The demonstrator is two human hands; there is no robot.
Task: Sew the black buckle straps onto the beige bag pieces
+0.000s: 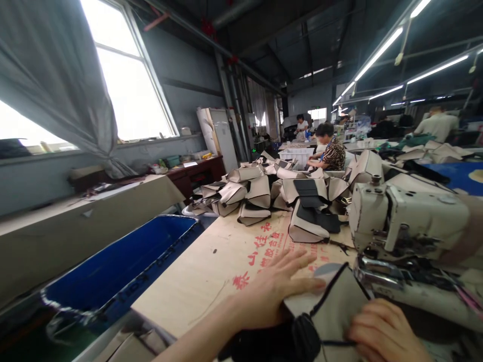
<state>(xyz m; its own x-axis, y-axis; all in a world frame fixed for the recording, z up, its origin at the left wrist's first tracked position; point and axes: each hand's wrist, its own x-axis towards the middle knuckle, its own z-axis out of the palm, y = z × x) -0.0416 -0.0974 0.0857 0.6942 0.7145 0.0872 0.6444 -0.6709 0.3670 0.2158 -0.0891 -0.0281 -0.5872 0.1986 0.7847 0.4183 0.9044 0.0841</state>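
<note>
My left hand (277,289) lies flat, fingers spread, on the plywood table (211,274), pressing the left edge of a beige fabric piece with black trim (334,306). At the bottom right, my right hand (381,332) rests with curled fingers on the same piece, near its black piping. The piece sits just in front of the white sewing machine (407,221), whose needle area is to its right. A dark black part of the piece (271,344) bunches near the lower edge.
A heap of sewn beige-and-black pieces (279,196) covers the far table. A blue bin (121,266) stands on the left beside a grey counter (75,226). Other people (328,148) work at tables farther back. Big windows are on the left.
</note>
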